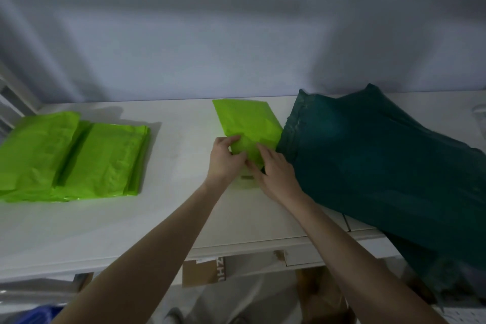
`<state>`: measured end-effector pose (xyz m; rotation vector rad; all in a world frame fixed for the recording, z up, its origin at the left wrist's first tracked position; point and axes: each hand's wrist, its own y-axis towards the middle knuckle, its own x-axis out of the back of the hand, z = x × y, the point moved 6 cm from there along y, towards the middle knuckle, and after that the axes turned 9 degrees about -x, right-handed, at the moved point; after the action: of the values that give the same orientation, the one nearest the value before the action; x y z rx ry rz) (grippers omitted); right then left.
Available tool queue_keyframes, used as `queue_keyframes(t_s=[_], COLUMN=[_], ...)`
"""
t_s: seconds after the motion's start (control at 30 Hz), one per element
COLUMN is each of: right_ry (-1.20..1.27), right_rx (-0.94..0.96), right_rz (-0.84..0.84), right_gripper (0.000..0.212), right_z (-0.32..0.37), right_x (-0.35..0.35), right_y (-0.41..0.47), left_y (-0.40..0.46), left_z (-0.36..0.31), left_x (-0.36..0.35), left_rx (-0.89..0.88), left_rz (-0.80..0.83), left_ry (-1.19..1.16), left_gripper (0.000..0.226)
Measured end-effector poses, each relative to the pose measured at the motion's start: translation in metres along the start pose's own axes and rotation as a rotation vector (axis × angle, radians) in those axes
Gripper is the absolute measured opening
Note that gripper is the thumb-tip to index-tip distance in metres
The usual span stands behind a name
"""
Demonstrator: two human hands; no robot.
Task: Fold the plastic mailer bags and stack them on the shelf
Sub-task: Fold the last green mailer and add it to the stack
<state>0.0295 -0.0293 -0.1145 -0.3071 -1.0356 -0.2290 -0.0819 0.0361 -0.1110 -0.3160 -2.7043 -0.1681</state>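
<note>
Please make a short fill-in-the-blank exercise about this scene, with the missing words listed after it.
1. Both hands, the left hand and the right hand, work on a mailer bag whose colour is light ____.
2. The pile of dark teal bags lies on the person's ____ side.
3. The stack of green bags rests on the white ____.

Missing words: green; right; shelf

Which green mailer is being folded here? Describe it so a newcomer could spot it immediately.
On the white shelf, look between the lime stack at left and the dark teal bags at right. The single lime mailer there lies angled, and it alone has both hands on its near end.
</note>
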Motion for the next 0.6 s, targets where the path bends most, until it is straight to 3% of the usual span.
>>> queue_keyframes(t_s=[0.4,0.6], right_ry=[-0.032,-0.043], right_rx=[-0.024,0.047], right_rz=[0.066,0.01], right_gripper=[0.047,0.053], right_z=[0.004,0.027], right_x=[0.004,0.0], right_y=[-0.004,-0.008], left_y=[-0.011,-0.027], left_z=[0.043,0.054], left_x=[0.08,0.107], left_rx=[0.16,0.187], left_rz=[-0.114,-0.052], left_ry=[0.073,0.164], left_gripper=[0.037,0.025])
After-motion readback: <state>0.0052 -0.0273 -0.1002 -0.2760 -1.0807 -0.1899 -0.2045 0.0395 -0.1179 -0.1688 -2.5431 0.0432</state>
